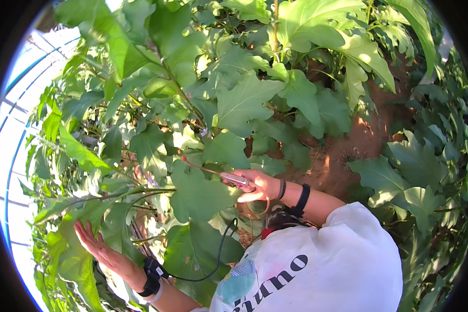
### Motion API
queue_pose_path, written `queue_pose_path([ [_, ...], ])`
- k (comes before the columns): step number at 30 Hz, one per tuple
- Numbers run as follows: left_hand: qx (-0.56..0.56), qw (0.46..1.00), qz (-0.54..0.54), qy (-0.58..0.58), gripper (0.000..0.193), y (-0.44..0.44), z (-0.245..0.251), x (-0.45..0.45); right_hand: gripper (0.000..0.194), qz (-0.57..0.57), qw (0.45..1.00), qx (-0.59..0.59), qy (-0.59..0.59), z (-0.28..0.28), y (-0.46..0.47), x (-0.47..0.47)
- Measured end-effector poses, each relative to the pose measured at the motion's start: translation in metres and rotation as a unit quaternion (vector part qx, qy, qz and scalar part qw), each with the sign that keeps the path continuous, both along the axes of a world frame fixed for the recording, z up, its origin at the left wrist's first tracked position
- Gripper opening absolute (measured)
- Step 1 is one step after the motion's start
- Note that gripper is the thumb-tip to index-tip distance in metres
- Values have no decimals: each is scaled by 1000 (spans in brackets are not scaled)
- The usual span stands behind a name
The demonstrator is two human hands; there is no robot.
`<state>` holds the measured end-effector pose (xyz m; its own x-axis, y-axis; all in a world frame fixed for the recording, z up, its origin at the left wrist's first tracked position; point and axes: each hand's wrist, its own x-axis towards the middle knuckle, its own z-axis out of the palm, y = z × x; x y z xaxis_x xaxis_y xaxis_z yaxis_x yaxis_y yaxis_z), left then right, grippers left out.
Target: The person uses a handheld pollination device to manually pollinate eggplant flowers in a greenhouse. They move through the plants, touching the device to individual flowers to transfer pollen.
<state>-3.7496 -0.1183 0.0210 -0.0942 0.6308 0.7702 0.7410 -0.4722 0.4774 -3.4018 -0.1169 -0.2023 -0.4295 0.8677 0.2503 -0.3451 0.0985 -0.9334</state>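
My left hand [101, 249] is at the lower left, fingers extended, beside a large lobed leaf [76, 265]; no object shows in it. A black device with a cable [218, 261] is strapped to that wrist. Near the middle, my right hand [253, 183] grips a small metal hand tool [234, 179], whose exact kind I cannot tell. A thin orange-brown cord [202, 168] with a red end reaches left from the tool, and a similar loop hangs below the hand. A broad green leaf [202, 193] lies just left of and below the tool.
Dense leafy plants, apparently eggplant, with small purple flowers [152, 181] surround me. Woody stems [179, 91] rise at the upper left. Reddish-brown soil [351, 152] shows between rows at the right. A curved frame with bright covering [13, 156] stands along the left edge.
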Motion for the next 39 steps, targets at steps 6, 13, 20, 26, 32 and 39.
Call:
queue_pose_path([
  [6, -20, 987, 52, 148, 79, 16, -2, -30, 60, -7, 995, 18, 94, -11, 8, -26],
  [13, -54, 983, 70, 159, 82, 26, 1, -43, 69, -36, 996, 85, -8, -5, 16, -30],
  [20, -103, 993, -5, 57, 72, 26, 13, -9, 71, -158, 958, 240, 1, 27, 8, -46],
  [26, -87, 978, -168, 89, 85, 14, -1, 28, 59, -269, 831, 488, -3, 129, 11, -110],
  [32, -205, 858, -417, -219, 63, 28, -5, 20, 81, -229, 792, 553, -120, 212, 1, -161],
  [39, -30, 969, -236, -72, 55, 77, -21, -54, 14, -406, 846, 246, 242, 201, 155, 72],
])
